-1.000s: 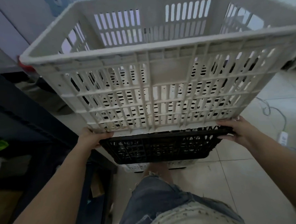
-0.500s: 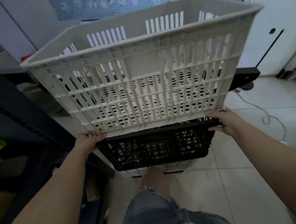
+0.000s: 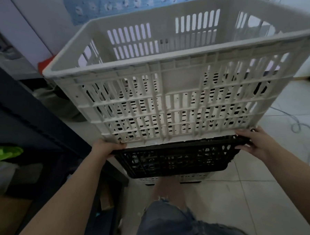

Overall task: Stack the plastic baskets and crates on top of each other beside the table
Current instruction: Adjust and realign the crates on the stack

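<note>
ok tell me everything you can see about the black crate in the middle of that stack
The black crate looks like hard plastic with open lattice walls and a thicker top rim. It is shallower than the big white crate sitting on top of it. Below it, a strip of another light crate shows. The left hand grips its rim at the left corner and the right hand holds its right end. It sits roughly level above the tiled floor, beside the dark table. Its inside is hidden.
</note>
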